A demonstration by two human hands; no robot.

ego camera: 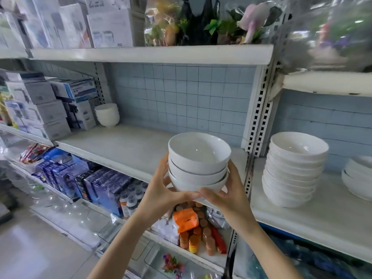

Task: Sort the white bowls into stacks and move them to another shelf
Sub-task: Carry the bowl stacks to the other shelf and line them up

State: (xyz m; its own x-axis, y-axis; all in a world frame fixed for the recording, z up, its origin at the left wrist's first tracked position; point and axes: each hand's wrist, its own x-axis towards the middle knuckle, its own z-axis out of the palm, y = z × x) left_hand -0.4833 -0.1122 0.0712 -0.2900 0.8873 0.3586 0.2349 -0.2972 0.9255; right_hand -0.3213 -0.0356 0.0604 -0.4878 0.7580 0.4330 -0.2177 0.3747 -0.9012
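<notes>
A stack of three white bowls (198, 164) is held in the air just in front of the middle shelf (128, 146). My left hand (161, 190) grips its left side and base, and my right hand (225, 193) cups its right side and base. A small stack of white bowls (107, 114) stands at the back left of that same shelf. On the right shelf (314, 214) stands a tall stack of several white bowls (293, 170), with wider white dishes (358, 178) beside it at the frame edge.
Boxes (44, 105) fill the left end of the middle shelf. A perforated upright post (255, 125) separates the two shelf units. Boxes and bagged artificial flowers sit on the top shelf (151, 54). Bottles, packets and blue boxes crowd the lower shelves.
</notes>
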